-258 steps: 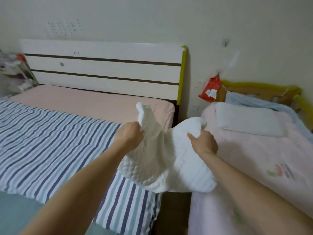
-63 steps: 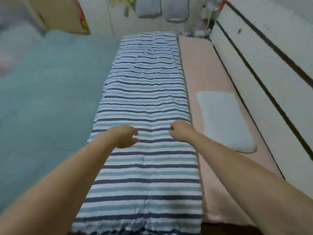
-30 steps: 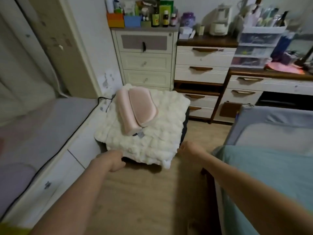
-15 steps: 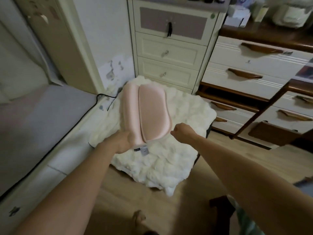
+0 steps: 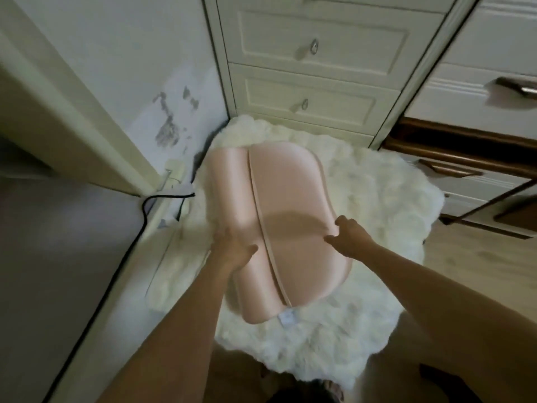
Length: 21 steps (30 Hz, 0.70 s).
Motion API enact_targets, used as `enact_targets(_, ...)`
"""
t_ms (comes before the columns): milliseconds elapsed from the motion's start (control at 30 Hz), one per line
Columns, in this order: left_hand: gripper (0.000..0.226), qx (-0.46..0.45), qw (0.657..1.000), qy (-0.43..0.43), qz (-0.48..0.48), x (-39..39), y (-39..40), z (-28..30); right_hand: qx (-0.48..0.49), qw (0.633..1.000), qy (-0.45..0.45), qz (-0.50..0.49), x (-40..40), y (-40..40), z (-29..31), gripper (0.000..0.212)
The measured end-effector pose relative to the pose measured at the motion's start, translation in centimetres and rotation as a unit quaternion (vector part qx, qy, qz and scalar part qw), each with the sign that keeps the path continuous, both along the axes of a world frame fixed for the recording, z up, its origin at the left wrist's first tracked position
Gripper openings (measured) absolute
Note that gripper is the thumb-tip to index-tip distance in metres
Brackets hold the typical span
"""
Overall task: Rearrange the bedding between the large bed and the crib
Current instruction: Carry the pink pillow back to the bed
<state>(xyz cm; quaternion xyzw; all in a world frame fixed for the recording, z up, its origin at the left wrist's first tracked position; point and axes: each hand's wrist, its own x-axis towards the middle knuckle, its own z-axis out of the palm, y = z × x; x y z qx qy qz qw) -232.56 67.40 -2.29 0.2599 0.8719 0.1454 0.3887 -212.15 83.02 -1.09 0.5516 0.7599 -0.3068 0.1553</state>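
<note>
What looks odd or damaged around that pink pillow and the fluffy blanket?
The wall left of the white drawers has dark scuffed patches where paint looks peeled. A black cable trails loose beside the fluffy blanket. The pink pillow itself looks intact.
</note>
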Motion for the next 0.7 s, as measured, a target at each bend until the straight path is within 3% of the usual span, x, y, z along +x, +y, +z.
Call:
enact_targets(233,0.106,-0.020,0.988,-0.032,0.148,-2.4,4.7,-11.0,-0.057,0.987,0.019,-0.148,-3.1,4.8,-10.3,0.091)
enact_targets(367,0.123,0.038,0.948,-0.093,0.302,-4.3,5.2,-15.3,-0.074,0.978,0.031,-0.191,-4.0,6.7,-12.5,0.098)
enact_targets(600,0.068,0.092,0.911,-0.236,0.325,-4.1,4.4,-16.2,-0.091,0.964,0.111,-0.223,-2.8,7.8,-12.5,0.051)
enact_targets(700,0.056,0.083,0.901,-0.283,0.318,-1.7,4.8,-14.2,-0.083,0.962,0.110,-0.236,-1.3,9.0,-9.7,0.048)
